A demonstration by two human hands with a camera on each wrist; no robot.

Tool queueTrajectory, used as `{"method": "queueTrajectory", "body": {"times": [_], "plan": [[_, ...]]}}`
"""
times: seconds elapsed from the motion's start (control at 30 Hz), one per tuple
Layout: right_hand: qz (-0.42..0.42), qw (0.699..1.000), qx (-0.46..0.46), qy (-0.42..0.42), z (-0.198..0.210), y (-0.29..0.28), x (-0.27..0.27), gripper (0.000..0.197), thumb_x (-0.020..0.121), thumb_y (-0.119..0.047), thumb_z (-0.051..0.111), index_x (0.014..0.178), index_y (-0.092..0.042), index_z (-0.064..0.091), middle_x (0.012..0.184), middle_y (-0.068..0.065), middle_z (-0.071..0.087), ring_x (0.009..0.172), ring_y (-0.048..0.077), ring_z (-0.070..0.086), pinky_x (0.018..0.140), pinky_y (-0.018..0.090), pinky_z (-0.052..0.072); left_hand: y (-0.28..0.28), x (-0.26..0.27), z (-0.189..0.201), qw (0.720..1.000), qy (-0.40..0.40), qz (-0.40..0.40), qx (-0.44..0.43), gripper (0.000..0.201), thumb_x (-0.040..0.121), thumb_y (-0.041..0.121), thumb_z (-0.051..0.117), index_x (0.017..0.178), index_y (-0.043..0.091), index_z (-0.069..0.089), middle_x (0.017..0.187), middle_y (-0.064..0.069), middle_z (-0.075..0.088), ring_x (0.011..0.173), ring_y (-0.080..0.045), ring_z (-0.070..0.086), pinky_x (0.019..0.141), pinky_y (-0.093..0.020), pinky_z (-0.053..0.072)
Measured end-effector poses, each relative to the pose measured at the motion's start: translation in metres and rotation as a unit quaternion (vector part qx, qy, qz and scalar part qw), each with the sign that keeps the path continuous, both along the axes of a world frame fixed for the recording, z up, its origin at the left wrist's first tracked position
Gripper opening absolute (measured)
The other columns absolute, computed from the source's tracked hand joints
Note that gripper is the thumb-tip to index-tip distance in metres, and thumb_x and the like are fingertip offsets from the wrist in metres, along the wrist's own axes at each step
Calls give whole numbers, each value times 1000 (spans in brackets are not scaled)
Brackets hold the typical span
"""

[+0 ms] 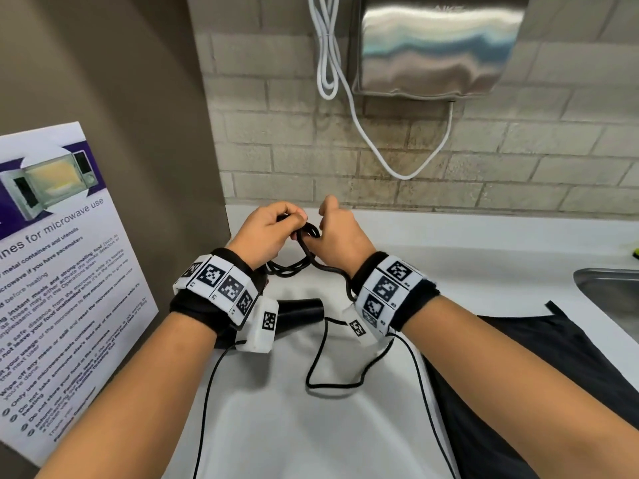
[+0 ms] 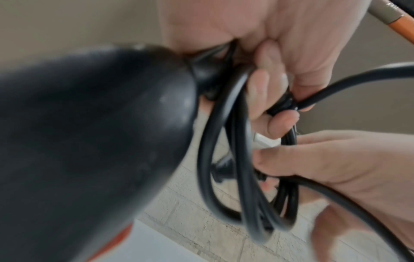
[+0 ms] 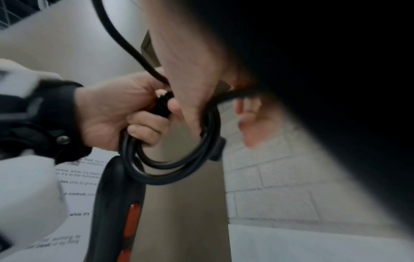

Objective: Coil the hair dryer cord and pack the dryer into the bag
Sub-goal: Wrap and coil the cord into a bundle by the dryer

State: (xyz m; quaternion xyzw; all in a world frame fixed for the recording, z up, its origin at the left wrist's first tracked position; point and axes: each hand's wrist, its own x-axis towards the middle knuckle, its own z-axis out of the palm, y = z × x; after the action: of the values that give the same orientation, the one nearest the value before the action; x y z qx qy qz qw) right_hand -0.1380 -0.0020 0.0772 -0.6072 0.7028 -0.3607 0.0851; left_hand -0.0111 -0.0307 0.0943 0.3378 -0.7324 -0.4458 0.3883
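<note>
The black hair dryer (image 1: pixel 304 311) sits below my left wrist, its nozzle pointing right; the wrist views show its handle (image 2: pixel 89 141) (image 3: pixel 116 203) with an orange switch. My left hand (image 1: pixel 268 233) grips several loops of the black cord (image 1: pixel 307 236) (image 2: pixel 241 177) (image 3: pixel 179 164) near the handle's end. My right hand (image 1: pixel 340 236), close beside it, has its fingers curled round a strand of the cord, which runs back under its wrist. The black bag (image 1: pixel 518 357) lies flat on the counter under my right forearm.
The white counter (image 1: pixel 276 426) meets a brick wall behind. A steel sink (image 1: pixel 608 288) is at the right. A metal hand dryer (image 1: pixel 432 43) with a white cable (image 1: pixel 349 105) hangs above. A microwave poster (image 1: pixel 58 271) leans at the left. Thin black wrist-camera wires (image 1: pixel 318 357) trail over the counter.
</note>
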Motion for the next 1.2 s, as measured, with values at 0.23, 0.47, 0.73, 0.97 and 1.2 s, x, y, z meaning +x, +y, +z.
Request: {"method": "queueTrajectory", "body": {"times": [0.23, 0.47, 0.73, 0.97, 1.2], "plan": [[148, 982, 62, -99, -2, -12, -1, 26, 87, 1, 45, 83, -23, 55, 77, -1, 59, 74, 19, 58, 66, 22, 44, 2, 2, -6, 998, 28, -10, -46, 10, 93, 1, 47, 89, 5, 55, 64, -3, 48, 38, 5, 45, 42, -2, 32], [167, 967, 24, -192, 2, -2, -34, 37, 82, 12, 45, 104, -16, 56, 77, -2, 52, 69, 9, 50, 62, 15, 43, -6, 4, -12, 995, 22, -19, -91, 12, 92, 2, 51, 89, 12, 57, 70, 5, 54, 58, 9, 51, 65, -5, 40], [-2, 994, -75, -83, -24, -10, -65, 10, 89, -12, 56, 96, -12, 63, 80, 9, 66, 73, 19, 64, 68, 15, 49, -5, 5, -12, 996, 37, -26, -80, 10, 93, 2, 47, 91, 6, 56, 67, -1, 50, 49, 5, 47, 54, -4, 35], [-208, 976, 45, -46, -55, -7, -117, 25, 94, -20, 47, 108, -4, 61, 104, 20, 63, 95, 37, 60, 79, 35, 48, -3, 7, -13, 996, 26, -29, -85, 9, 93, 4, 49, 92, 9, 56, 70, 3, 52, 54, 8, 49, 59, -3, 36], [-301, 916, 263, -23, -67, 13, -138, 29, 97, -10, 39, 117, 2, 56, 124, 16, 57, 114, 30, 56, 90, 31, 46, 2, 8, -10, 996, 55, -40, -65, 8, 94, 0, 44, 95, 1, 52, 71, -3, 49, 41, 8, 45, 46, -1, 32]]}}
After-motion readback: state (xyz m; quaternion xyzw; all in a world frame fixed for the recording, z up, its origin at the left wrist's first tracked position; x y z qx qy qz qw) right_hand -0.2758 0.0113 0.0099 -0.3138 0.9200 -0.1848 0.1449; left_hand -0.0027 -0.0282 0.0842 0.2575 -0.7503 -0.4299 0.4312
